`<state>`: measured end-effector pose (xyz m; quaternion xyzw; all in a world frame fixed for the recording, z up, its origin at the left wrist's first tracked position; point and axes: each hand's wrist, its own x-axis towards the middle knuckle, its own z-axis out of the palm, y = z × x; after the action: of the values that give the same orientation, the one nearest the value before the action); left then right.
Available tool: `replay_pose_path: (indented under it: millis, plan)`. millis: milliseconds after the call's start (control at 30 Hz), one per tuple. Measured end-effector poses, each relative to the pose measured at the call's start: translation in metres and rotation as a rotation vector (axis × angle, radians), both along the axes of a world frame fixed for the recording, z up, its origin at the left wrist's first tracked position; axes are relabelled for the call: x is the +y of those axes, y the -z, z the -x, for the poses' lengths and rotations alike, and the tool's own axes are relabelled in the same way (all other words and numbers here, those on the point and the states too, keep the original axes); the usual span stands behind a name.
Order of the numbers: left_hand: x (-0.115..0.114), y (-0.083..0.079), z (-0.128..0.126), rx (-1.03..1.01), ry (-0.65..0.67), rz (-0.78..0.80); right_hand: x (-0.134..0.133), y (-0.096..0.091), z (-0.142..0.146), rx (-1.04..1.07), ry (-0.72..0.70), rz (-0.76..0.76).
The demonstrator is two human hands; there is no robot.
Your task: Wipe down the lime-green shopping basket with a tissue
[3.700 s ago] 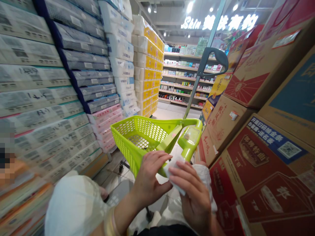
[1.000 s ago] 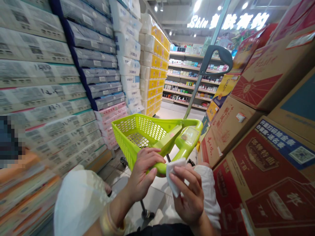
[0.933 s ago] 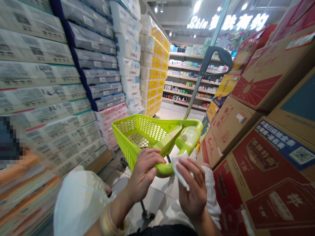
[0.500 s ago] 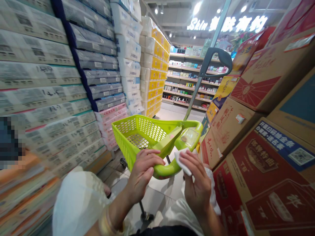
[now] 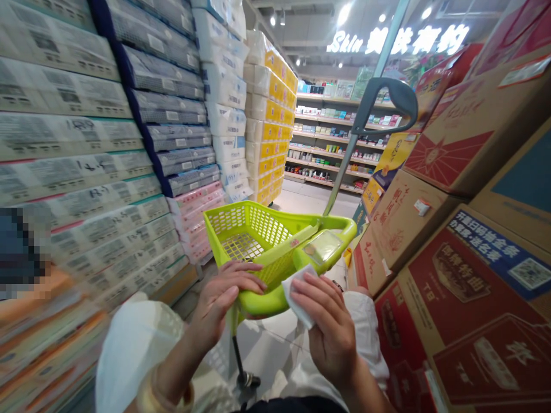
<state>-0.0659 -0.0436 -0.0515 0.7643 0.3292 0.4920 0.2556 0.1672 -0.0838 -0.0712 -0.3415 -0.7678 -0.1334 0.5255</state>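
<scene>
A lime-green shopping cart with a perforated basket stands tilted in front of my knees. My left hand lies closed over the near left corner of its rim, the fingers bent across the top. In my right hand is a folded white wipe, pressed to the green bar near its right bend. Some of the wipe is hidden under the fingers. A clear-covered panel sits on the cart just beyond that hand. From the far side of the cart rises a pole with a dark grey handle.
Stacked packs of paper goods wall the left side. Cardboard cartons are piled close on the right. Behind the cart, tissue packs and shelves of small goods stand. A cart wheel rests on the tiled floor.
Both hands have moved left along the cart's rim, the right one carrying the wipe. The cart has turned slightly, and its grey handle has shifted to the right.
</scene>
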Motion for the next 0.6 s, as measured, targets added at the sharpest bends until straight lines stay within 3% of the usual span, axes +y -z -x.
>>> replay_pose_path:
  millis: [133,200,367,600]
  plan:
    - [0.005,-0.006,0.025,0.117,0.045,0.002,0.012,-0.005,-0.009,0.043,0.1,-0.039]
    - [0.003,-0.014,0.028,0.205,-0.008,-0.079,0.017,-0.01,-0.012,0.101,0.165,-0.044]
    - [-0.008,-0.046,-0.001,0.538,-0.191,-0.28,0.013,-0.019,0.001,-0.035,0.049,0.044]
    - [-0.014,-0.083,-0.035,0.939,-0.343,-0.18,0.018,-0.035,0.001,0.025,0.152,0.139]
